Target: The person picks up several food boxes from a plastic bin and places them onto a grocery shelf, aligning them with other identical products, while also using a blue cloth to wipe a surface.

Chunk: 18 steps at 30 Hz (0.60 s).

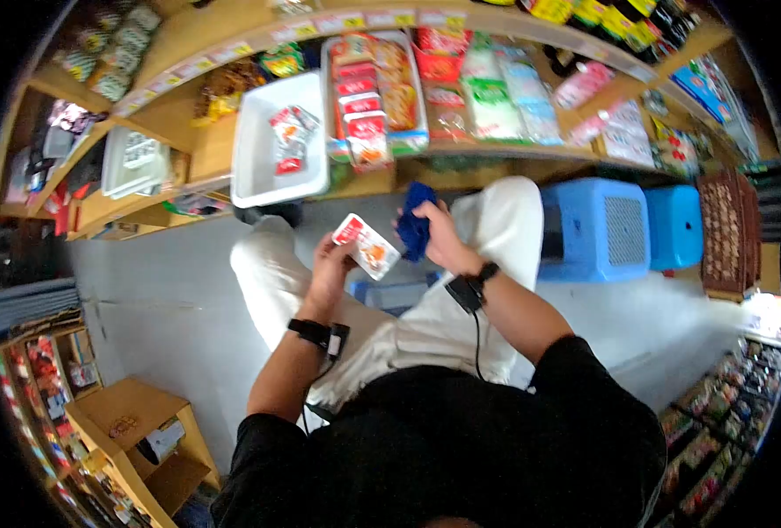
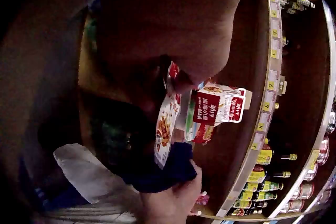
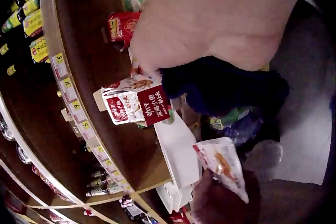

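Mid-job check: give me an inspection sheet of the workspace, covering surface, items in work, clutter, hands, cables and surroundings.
Surface: wooden shelf in front; the work is held in the air above the lap.
Job's things: one red-and-white packet in hand; dark blue cloth; white tray with loose packets inside.
Clutter: bagged goods crowd the shelf, right of the trays.
Hands: left hand pinches the packet; right hand grips the cloth, apart from the packet.
Cables: black cords at both wrists, the right cord hanging over the lap; snags: nothing seen.
Surroundings: grey floor, blue plastic box-like item, brown basket; other people: nothing seen.
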Available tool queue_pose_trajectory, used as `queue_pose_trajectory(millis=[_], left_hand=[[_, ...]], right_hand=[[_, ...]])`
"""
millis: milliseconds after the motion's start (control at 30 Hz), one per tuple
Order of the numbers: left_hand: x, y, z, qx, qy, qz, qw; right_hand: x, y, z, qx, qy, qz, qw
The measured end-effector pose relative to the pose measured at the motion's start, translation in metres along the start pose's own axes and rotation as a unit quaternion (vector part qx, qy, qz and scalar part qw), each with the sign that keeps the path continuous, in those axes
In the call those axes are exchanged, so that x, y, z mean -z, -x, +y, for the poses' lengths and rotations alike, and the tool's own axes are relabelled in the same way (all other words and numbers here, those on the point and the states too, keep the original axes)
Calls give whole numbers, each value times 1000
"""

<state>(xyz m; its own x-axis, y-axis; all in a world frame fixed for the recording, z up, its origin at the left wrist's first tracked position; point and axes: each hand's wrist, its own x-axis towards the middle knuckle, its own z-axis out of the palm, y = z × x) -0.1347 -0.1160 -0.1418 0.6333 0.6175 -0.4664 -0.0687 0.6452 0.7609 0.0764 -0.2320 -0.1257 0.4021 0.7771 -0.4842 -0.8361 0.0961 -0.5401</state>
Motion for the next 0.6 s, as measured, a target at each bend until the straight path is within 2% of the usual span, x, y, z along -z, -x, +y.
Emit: queue_pose_trajectory(millis=[33, 300, 367, 400, 467, 600], left_hand=[[4, -3, -6, 8, 9, 11, 1000], [8, -17, -12, 11, 42, 11, 999], [6, -19, -14, 4, 40, 8, 999], [4, -18, -14, -4, 39, 6, 999], [8, -19, -16, -13, 28, 4, 1000], [5, -18, -17, -4, 41, -35, 999]], right_hand=[[10, -7, 4, -27, -29, -11, 999], [5, 2, 1, -43, -60, -16, 997], [1, 5, 0, 5, 73, 10, 997], [6, 3, 4, 2, 75, 11, 997], [13, -5, 13, 61, 209, 63, 974], [9, -4, 14, 47, 221, 20, 974]])
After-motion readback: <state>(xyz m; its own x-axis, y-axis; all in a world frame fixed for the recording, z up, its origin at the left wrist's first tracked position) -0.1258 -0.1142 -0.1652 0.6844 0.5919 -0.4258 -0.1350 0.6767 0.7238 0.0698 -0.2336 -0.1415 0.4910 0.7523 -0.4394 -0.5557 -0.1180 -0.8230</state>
